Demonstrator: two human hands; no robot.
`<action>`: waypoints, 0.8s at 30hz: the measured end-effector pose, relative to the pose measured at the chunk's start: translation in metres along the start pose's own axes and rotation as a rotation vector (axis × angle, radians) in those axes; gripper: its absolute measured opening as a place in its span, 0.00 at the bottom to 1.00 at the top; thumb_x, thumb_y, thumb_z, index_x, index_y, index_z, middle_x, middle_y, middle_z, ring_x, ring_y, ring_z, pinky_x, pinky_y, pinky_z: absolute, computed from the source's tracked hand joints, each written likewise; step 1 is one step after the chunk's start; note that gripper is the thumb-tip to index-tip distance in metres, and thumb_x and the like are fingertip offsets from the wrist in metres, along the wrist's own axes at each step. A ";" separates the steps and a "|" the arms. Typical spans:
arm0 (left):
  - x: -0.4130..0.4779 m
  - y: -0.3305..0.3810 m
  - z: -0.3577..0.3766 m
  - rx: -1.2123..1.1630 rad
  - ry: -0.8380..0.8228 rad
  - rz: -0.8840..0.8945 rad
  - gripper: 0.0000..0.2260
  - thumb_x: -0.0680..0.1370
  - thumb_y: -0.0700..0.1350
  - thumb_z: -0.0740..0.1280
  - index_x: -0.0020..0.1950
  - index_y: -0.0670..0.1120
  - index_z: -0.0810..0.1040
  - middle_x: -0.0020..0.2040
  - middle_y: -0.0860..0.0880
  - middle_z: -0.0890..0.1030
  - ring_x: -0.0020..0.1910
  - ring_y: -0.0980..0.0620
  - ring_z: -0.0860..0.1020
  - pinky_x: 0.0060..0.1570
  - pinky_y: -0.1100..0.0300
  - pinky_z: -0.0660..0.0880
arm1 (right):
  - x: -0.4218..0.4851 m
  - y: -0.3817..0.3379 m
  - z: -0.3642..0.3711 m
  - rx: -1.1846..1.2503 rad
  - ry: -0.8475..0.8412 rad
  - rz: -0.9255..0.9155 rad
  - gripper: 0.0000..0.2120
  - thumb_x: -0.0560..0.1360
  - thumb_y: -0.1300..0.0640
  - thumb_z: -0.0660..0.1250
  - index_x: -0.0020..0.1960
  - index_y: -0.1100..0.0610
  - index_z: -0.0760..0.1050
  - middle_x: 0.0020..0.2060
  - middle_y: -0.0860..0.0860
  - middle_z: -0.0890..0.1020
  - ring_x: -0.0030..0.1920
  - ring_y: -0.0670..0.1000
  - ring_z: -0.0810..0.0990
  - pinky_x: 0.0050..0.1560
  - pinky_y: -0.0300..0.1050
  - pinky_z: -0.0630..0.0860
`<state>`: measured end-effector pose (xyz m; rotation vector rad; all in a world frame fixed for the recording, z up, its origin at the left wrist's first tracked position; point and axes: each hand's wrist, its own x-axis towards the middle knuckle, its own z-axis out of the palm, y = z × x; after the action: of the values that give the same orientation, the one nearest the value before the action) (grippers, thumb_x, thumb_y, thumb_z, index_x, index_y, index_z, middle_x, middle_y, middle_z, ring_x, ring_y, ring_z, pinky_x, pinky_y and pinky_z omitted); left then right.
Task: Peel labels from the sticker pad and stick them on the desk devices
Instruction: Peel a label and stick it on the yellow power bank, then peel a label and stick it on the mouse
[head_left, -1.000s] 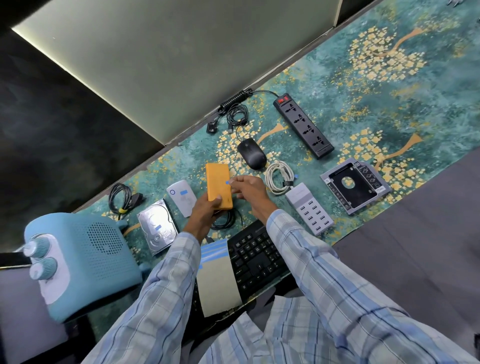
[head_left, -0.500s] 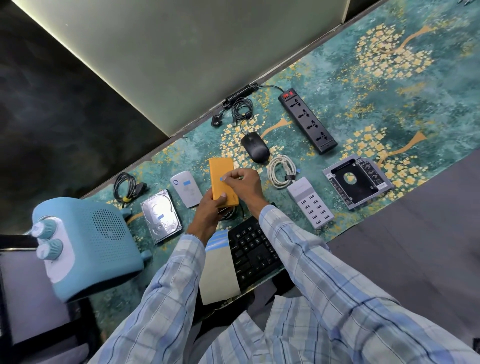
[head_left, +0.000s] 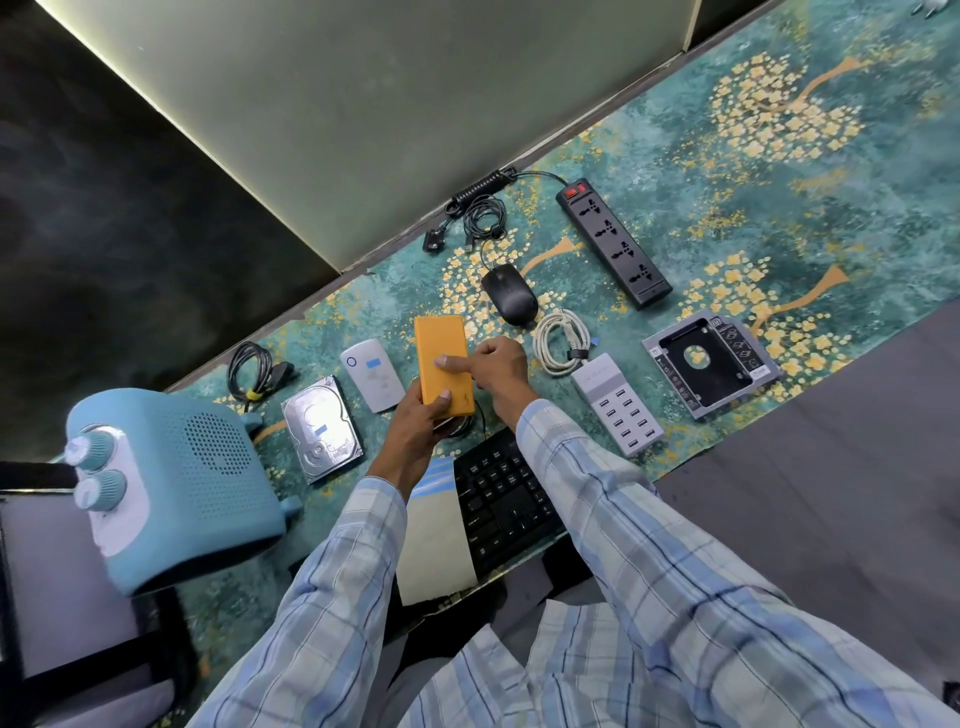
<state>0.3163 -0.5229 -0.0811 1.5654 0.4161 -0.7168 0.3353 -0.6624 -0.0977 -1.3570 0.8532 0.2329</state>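
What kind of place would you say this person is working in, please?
Probably an office or home computer desk: a black keyboard sits at its near edge, with a wired mouse, power strip and bare hard drive laid out on a patterned desk mat.

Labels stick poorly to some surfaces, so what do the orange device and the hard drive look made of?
Orange device: seemingly matte plastic or rubbery casing, with even colour and no glare. Hard drive: bare metal lid, shiny and reflective, already carrying a small blue label.
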 end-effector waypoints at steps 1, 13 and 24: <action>0.000 0.001 -0.001 0.005 -0.001 0.001 0.16 0.84 0.40 0.62 0.71 0.48 0.71 0.64 0.43 0.79 0.58 0.41 0.80 0.56 0.49 0.80 | 0.003 0.002 -0.001 0.063 -0.029 0.050 0.24 0.63 0.52 0.85 0.32 0.54 0.68 0.31 0.51 0.74 0.36 0.55 0.73 0.36 0.50 0.71; -0.002 0.005 0.015 0.152 0.121 0.141 0.15 0.82 0.39 0.65 0.68 0.46 0.77 0.58 0.43 0.84 0.56 0.46 0.83 0.52 0.52 0.82 | -0.014 0.024 0.013 -0.077 -0.241 -0.103 0.19 0.75 0.45 0.71 0.63 0.52 0.81 0.54 0.55 0.85 0.55 0.56 0.84 0.59 0.58 0.81; 0.005 0.030 0.017 0.360 0.093 0.144 0.22 0.77 0.36 0.70 0.72 0.45 0.76 0.64 0.52 0.76 0.42 0.74 0.78 0.61 0.50 0.77 | 0.018 0.008 0.004 -0.172 -0.085 -0.033 0.12 0.80 0.55 0.66 0.57 0.63 0.79 0.50 0.59 0.83 0.49 0.59 0.82 0.51 0.55 0.80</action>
<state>0.3360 -0.5442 -0.0623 1.9523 0.2467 -0.6315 0.3442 -0.6629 -0.1156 -1.5089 0.7527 0.3419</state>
